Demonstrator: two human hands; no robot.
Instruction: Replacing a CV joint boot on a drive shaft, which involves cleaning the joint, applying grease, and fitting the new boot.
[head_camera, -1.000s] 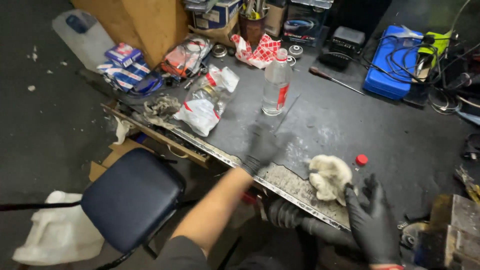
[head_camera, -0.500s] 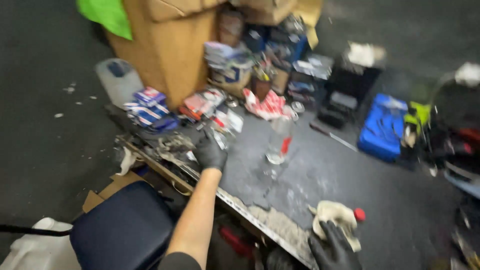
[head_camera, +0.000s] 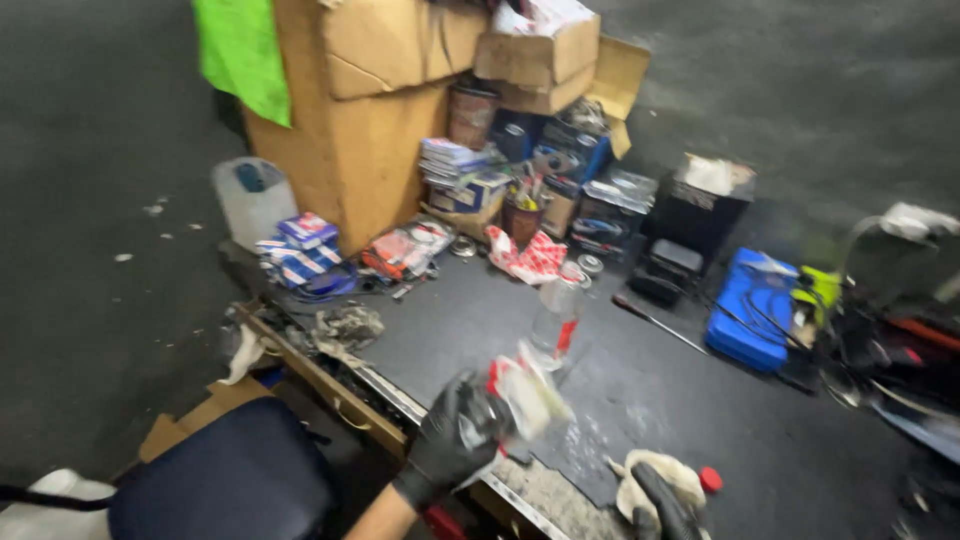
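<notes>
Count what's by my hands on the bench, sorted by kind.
Plastic packets: 1, in the left hand
Clear bottles: 1
Rags: 1, under the right hand
Red caps: 1
Total: 4

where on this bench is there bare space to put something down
The widest bare patch of the bench top lies right of the clear bottle, between the blue case and the red cap. A smaller one sits left of the bottle, below the red-and-white rag. The back edge by the cardboard boxes is crowded, and the left corner holds debris.
</notes>
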